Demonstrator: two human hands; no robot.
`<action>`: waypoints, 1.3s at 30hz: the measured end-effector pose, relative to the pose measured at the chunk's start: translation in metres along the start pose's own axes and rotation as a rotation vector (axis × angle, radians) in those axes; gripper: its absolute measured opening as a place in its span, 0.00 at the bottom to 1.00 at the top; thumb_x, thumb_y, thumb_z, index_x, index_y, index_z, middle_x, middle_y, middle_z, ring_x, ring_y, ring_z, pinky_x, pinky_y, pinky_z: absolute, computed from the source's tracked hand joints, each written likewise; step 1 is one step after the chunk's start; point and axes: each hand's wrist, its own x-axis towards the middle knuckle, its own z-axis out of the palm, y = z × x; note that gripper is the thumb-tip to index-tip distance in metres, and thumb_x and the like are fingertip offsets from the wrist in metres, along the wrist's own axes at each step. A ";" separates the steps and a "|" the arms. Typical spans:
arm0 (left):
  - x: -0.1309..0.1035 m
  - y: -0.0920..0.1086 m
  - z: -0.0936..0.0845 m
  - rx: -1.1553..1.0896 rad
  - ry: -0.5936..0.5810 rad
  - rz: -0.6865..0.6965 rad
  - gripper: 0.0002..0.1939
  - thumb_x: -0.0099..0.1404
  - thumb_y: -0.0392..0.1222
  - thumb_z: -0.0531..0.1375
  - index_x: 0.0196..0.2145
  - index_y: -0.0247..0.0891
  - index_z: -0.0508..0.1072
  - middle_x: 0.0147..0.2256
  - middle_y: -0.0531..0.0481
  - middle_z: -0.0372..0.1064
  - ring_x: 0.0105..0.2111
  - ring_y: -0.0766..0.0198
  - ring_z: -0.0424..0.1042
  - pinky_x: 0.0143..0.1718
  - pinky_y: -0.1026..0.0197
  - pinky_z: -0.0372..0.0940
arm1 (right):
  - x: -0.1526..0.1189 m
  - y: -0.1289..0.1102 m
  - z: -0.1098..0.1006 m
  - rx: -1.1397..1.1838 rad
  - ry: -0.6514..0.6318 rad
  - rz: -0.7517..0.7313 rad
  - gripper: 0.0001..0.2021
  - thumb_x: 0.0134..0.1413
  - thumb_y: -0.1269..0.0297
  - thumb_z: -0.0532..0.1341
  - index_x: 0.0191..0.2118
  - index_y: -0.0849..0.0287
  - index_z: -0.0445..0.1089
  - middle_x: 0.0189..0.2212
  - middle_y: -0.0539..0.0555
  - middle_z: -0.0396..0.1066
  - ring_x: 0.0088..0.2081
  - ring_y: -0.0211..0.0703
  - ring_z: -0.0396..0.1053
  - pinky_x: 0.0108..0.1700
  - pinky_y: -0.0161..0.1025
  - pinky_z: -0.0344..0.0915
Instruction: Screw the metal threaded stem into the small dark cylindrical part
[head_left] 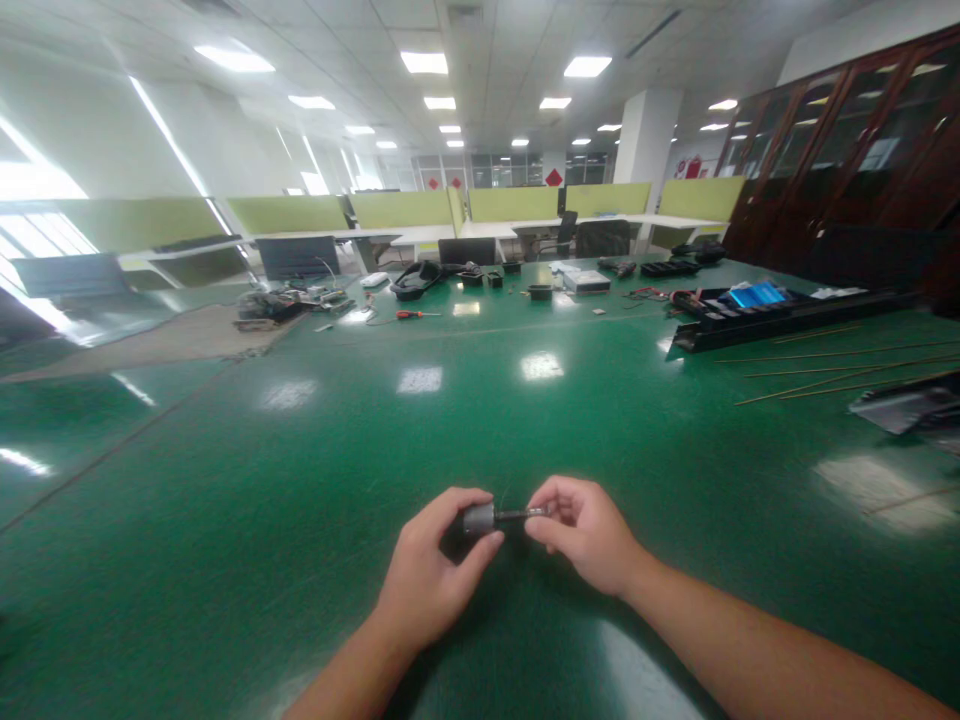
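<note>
My left hand (439,570) is closed around a short grey metal cylinder (478,518), with thumb and fingers on opposite sides of it. From the cylinder's right end a thin dark shaft (512,515) runs level toward my other hand. The fingertips of my right hand (581,530) pinch the shaft's far end, where a small silvery piece shows. Whether shaft and cylinder are one part, I cannot tell. Both hands are low over the green tabletop (360,440), near its front.
A screwdriver with an orange handle (409,314) lies farther back. Behind it are black plastic parts (416,280) and a white box (586,281). Tangled wires and parts (285,305) sit at left. At right are a long black tray (787,318) and several thin rods (840,375).
</note>
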 end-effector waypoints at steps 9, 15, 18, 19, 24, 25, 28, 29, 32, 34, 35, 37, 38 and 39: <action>0.000 0.001 0.000 -0.008 -0.006 -0.005 0.11 0.64 0.43 0.63 0.45 0.42 0.73 0.41 0.50 0.74 0.40 0.59 0.74 0.43 0.59 0.67 | 0.000 0.003 -0.001 0.024 -0.007 0.004 0.08 0.46 0.64 0.65 0.32 0.61 0.69 0.22 0.48 0.66 0.22 0.36 0.63 0.26 0.33 0.59; 0.001 0.001 0.001 -0.008 -0.014 -0.007 0.11 0.64 0.43 0.63 0.44 0.43 0.73 0.41 0.51 0.74 0.40 0.59 0.74 0.43 0.60 0.67 | 0.000 0.002 -0.001 0.022 -0.006 -0.010 0.07 0.46 0.65 0.65 0.31 0.61 0.69 0.22 0.48 0.66 0.23 0.36 0.63 0.26 0.34 0.59; 0.001 0.001 0.000 -0.009 -0.016 -0.006 0.11 0.64 0.43 0.64 0.44 0.43 0.73 0.41 0.51 0.74 0.40 0.60 0.74 0.43 0.60 0.67 | 0.000 0.001 -0.001 0.032 -0.005 -0.005 0.07 0.46 0.65 0.65 0.31 0.61 0.69 0.21 0.48 0.67 0.22 0.36 0.63 0.26 0.33 0.60; 0.001 0.002 0.000 -0.009 -0.015 -0.007 0.11 0.64 0.43 0.64 0.44 0.43 0.73 0.41 0.51 0.74 0.40 0.60 0.74 0.43 0.61 0.67 | 0.000 0.001 -0.001 0.035 -0.003 -0.005 0.07 0.45 0.65 0.65 0.31 0.61 0.68 0.21 0.48 0.67 0.22 0.36 0.63 0.26 0.33 0.60; 0.001 0.002 -0.001 -0.006 -0.005 -0.009 0.11 0.64 0.43 0.64 0.44 0.44 0.73 0.40 0.52 0.74 0.40 0.61 0.74 0.43 0.61 0.67 | 0.001 0.000 -0.001 0.049 0.002 -0.007 0.07 0.45 0.65 0.65 0.31 0.61 0.68 0.22 0.48 0.67 0.22 0.36 0.64 0.26 0.33 0.60; 0.001 0.002 -0.001 -0.005 -0.008 -0.010 0.11 0.64 0.43 0.64 0.44 0.44 0.73 0.40 0.52 0.74 0.39 0.61 0.74 0.43 0.61 0.67 | 0.001 0.001 -0.001 0.050 0.002 -0.005 0.07 0.45 0.65 0.65 0.31 0.61 0.68 0.22 0.48 0.67 0.22 0.35 0.63 0.26 0.33 0.60; 0.002 0.000 0.000 0.001 -0.016 -0.015 0.11 0.63 0.44 0.64 0.44 0.43 0.74 0.40 0.52 0.74 0.40 0.60 0.74 0.43 0.60 0.68 | 0.001 0.001 -0.001 0.049 0.004 -0.004 0.07 0.45 0.65 0.65 0.31 0.61 0.68 0.21 0.48 0.66 0.22 0.35 0.63 0.26 0.33 0.59; 0.001 0.000 0.000 0.005 -0.013 -0.016 0.11 0.63 0.44 0.64 0.44 0.43 0.74 0.41 0.51 0.75 0.40 0.60 0.74 0.43 0.60 0.68 | 0.001 0.002 -0.001 0.048 0.004 -0.004 0.07 0.45 0.65 0.65 0.31 0.61 0.68 0.21 0.47 0.66 0.22 0.35 0.63 0.26 0.33 0.59; 0.001 -0.002 0.000 0.010 -0.005 -0.017 0.12 0.63 0.44 0.64 0.45 0.43 0.74 0.41 0.50 0.75 0.40 0.59 0.74 0.43 0.59 0.68 | 0.001 0.003 -0.001 0.051 0.004 -0.006 0.07 0.45 0.65 0.65 0.31 0.61 0.68 0.21 0.47 0.66 0.22 0.35 0.63 0.26 0.33 0.59; 0.001 -0.002 0.000 0.006 0.000 -0.015 0.12 0.63 0.44 0.64 0.45 0.43 0.74 0.41 0.50 0.75 0.40 0.59 0.74 0.43 0.59 0.68 | 0.001 0.002 -0.001 0.059 0.008 -0.006 0.07 0.45 0.65 0.65 0.31 0.60 0.68 0.21 0.47 0.66 0.22 0.35 0.63 0.26 0.33 0.59; 0.001 -0.002 0.000 0.005 0.001 -0.013 0.12 0.63 0.44 0.64 0.44 0.42 0.74 0.41 0.50 0.75 0.40 0.59 0.74 0.43 0.59 0.68 | 0.001 0.002 -0.001 0.064 0.008 -0.006 0.07 0.45 0.65 0.65 0.31 0.60 0.68 0.21 0.47 0.66 0.22 0.35 0.63 0.26 0.33 0.59; 0.001 -0.002 0.000 0.008 0.002 -0.010 0.11 0.64 0.44 0.64 0.44 0.42 0.74 0.41 0.50 0.75 0.40 0.59 0.74 0.43 0.59 0.68 | 0.001 0.001 -0.001 0.070 0.007 -0.006 0.07 0.45 0.66 0.65 0.31 0.60 0.68 0.21 0.47 0.66 0.22 0.35 0.64 0.26 0.33 0.60; 0.001 -0.002 -0.001 0.010 0.002 -0.008 0.11 0.63 0.45 0.64 0.44 0.42 0.74 0.40 0.50 0.75 0.40 0.59 0.74 0.43 0.59 0.68 | 0.001 0.001 -0.001 0.073 0.004 -0.008 0.07 0.45 0.66 0.64 0.31 0.60 0.68 0.21 0.47 0.66 0.22 0.35 0.64 0.26 0.33 0.60; 0.002 -0.001 -0.001 0.010 0.002 -0.008 0.11 0.63 0.45 0.64 0.44 0.42 0.74 0.40 0.50 0.75 0.40 0.59 0.74 0.43 0.59 0.68 | 0.001 0.001 -0.001 0.075 0.002 -0.011 0.06 0.45 0.66 0.64 0.31 0.60 0.68 0.21 0.47 0.66 0.22 0.35 0.64 0.26 0.33 0.60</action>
